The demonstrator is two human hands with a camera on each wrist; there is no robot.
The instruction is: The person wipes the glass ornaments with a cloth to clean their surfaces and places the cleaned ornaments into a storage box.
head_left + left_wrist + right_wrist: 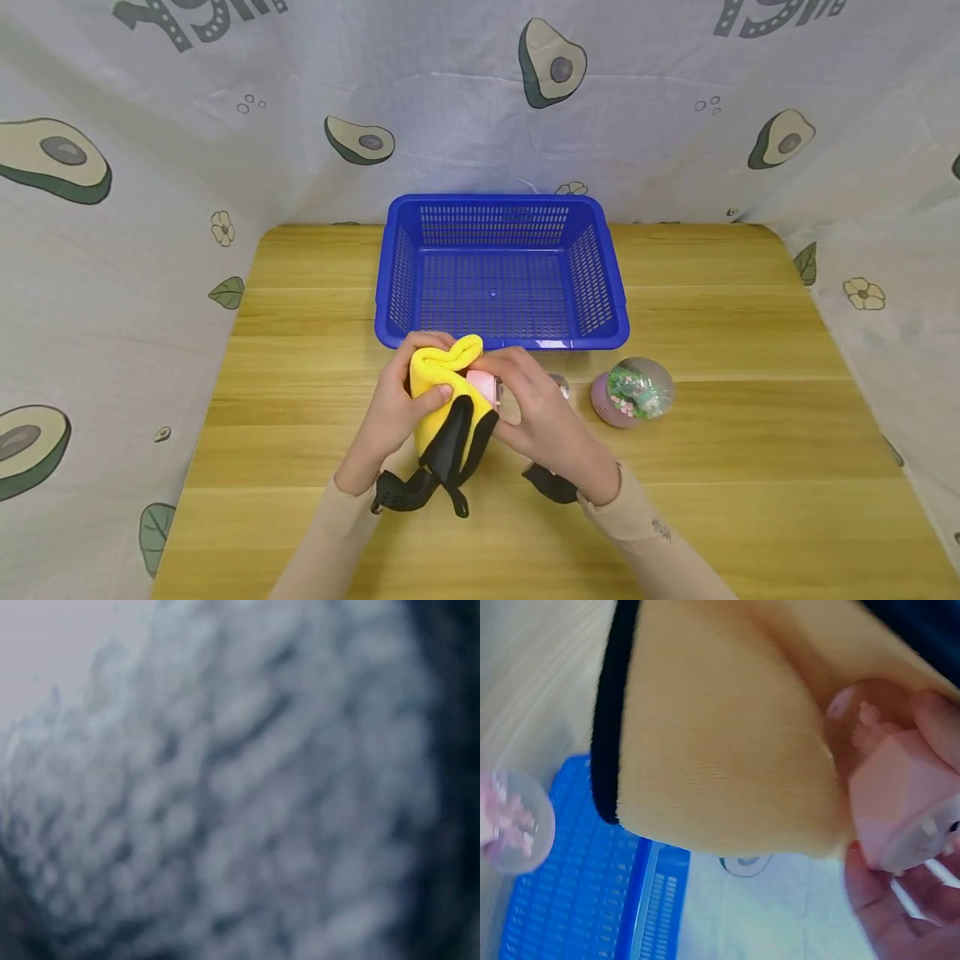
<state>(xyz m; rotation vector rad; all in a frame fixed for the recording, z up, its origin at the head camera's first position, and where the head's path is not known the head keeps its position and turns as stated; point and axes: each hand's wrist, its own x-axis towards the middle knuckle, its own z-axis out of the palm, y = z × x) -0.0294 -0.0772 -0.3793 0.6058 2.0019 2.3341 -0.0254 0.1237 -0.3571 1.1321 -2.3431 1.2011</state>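
Observation:
My left hand (pixel 396 408) grips a folded yellow towel (pixel 429 427) with black edging, thumb on its near side. In my right hand (pixel 543 417) is a small pink snow globe (pixel 483 383), pinched by its faceted base. The right wrist view shows its clear dome (pixel 862 724) against the towel, pink figures inside. A snow globe (pixel 636 392) with a lilac base and green and pink scenery lies tilted on the table to the right. Behind the right hand, another shiny round object (pixel 560 385) is mostly hidden. Blurred, close-up fabric (pixel 225 787) fills the left wrist view.
A blue plastic basket (pixel 382 308) with slotted walls stands at the back of the wooden table (pixel 300 350), just beyond the hands. A curtain (pixel 450 92) printed with avocados surrounds the table's back and sides. Black wrist straps (pixel 405 492) hang beneath the hands.

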